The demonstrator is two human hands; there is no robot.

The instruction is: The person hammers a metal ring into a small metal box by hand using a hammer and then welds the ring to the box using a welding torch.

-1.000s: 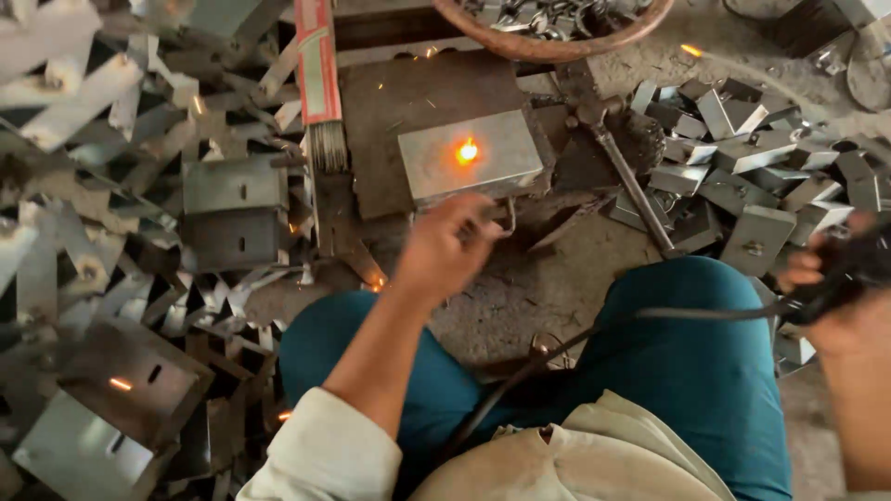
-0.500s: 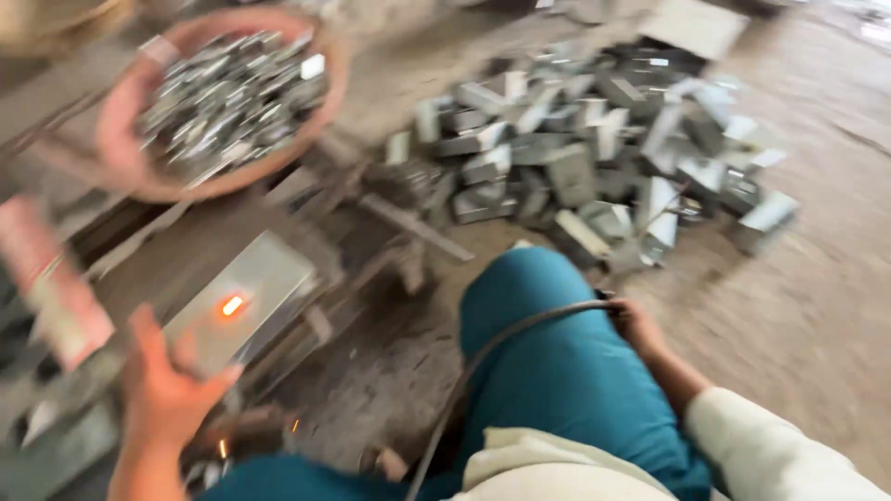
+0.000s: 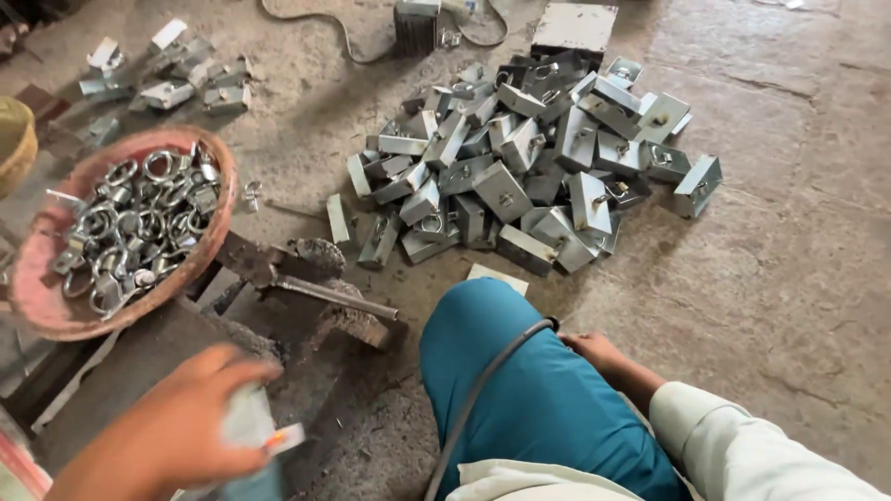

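Left hand (image 3: 172,431), blurred at lower left, closed over a grey metal piece (image 3: 251,422) with a glowing orange spot at its edge. Right hand (image 3: 594,351) beside the teal knee, resting by a grey cable (image 3: 483,390); grip impossible to tell. Red bowl (image 3: 56,315) of metal rings just above; heap of grey brackets (image 3: 529,158) on the floor beyond.

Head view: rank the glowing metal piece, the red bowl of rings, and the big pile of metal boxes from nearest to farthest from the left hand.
1. Glowing metal piece: right at the left hand, by its fingertips, bottom left.
2. Red bowl of rings: just above the hand, at the left edge.
3. Pile of metal boxes: farthest, up and to the right, across the floor.
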